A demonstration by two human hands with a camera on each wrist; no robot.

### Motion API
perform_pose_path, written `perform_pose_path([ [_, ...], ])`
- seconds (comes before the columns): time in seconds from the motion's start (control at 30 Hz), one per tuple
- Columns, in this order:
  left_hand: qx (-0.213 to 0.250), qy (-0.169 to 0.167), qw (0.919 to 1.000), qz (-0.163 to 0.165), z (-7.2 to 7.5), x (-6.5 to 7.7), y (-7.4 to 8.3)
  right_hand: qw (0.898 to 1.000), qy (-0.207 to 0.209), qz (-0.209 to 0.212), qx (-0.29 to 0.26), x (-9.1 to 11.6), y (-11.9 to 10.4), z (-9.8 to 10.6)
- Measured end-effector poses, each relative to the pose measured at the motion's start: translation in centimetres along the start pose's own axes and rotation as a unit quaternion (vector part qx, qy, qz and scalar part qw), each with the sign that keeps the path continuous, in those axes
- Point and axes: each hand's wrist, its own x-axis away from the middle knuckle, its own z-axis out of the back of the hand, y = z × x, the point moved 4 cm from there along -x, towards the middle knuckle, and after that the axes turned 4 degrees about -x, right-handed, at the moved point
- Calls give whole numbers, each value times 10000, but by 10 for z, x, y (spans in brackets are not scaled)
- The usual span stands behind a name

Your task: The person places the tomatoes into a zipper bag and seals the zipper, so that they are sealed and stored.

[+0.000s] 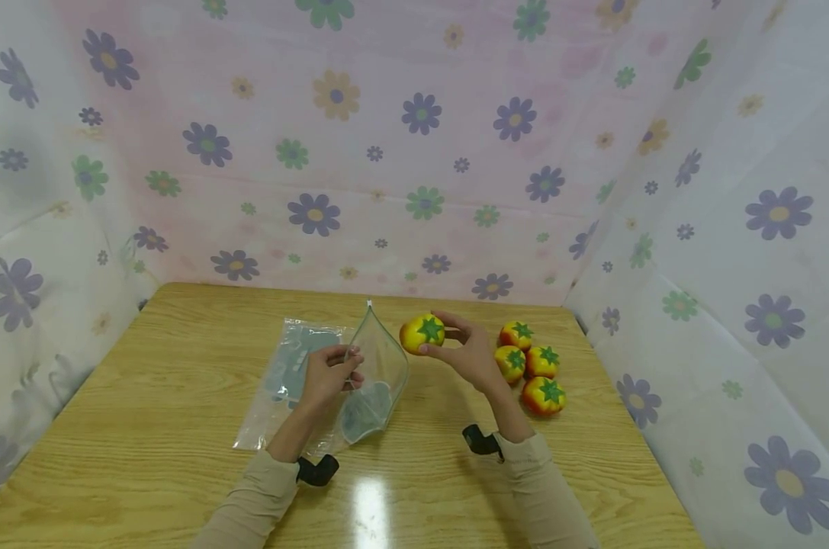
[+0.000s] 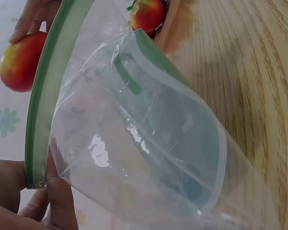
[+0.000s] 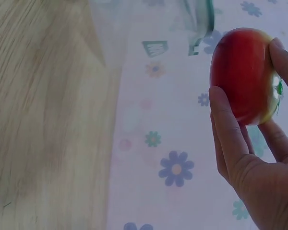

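A clear zip bag (image 1: 385, 364) with a green-edged mouth stands upright and gaping in the head view. My left hand (image 1: 326, 375) pinches its rim on the left side; the left wrist view shows fingers (image 2: 61, 201) at the end of the green zip strip (image 2: 38, 124). Just right of the mouth, outside the bag, my right hand (image 1: 474, 357) holds a red-yellow tomato (image 1: 417, 335) with a green star-shaped top. In the right wrist view, fingertips and thumb grip the tomato (image 3: 240, 76) around its sides, off the table.
Several similar tomatoes (image 1: 543, 396) lie grouped at the right of the wooden table (image 1: 181, 396). Flat clear bags (image 1: 297, 358) lie beneath and beyond my left hand. Flower-patterned cloth (image 1: 387, 175) stands along the table's back and sides.
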Motion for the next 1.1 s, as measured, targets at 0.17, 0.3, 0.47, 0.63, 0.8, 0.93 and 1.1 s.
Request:
perform_pose_path([
  [0.17, 13, -25, 10000, -11, -1, -1, 0, 9996, -187, 175, -135, 2, -11, -6],
  [0.3, 40, -21, 10000, 0, -2, -1, 0, 9975, -481, 341, -380, 3, -17, -14],
  [0.47, -58, 4, 10000, 19, -2, -2, -1, 9910, -982, 531, -734, 6, -21, -27],
  [0.63, -144, 17, 9999, 12, -1, -1, 0, 9808, -1504, 757, -986, 10, -22, -39],
  [0.8, -52, 24, 10000, 69, 0, 0, 1, 9755, -1831, 704, -1001, 13, -17, -47],
  [0.93, 30, 11, 10000, 57, 0, 0, 2, 9761, -1876, 638, -890, 13, -12, -51],
  [1.1, -76, 32, 9999, 79, -1, 0, 2, 9777, -1917, 571, -632, 15, -6, -56],
])
